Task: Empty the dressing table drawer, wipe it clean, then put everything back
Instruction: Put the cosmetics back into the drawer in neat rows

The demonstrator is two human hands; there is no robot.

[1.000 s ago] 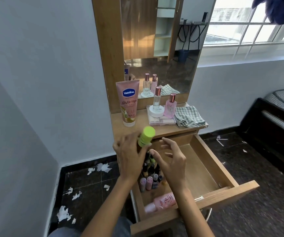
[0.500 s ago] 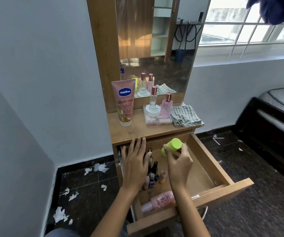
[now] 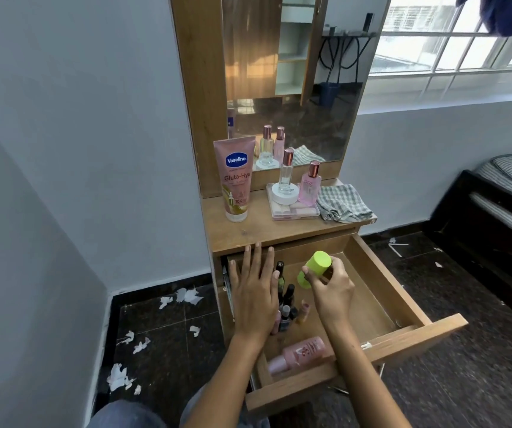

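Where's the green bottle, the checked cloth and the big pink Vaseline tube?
green bottle (image 3: 317, 267), head view, on its cap
checked cloth (image 3: 342, 202), head view, middle fold
pink Vaseline tube (image 3: 236, 180), head view, label

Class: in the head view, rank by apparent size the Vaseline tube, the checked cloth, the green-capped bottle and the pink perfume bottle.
1-2. Vaseline tube and checked cloth: look alike
3. Green-capped bottle, nearer the camera, partly hidden
4. Pink perfume bottle
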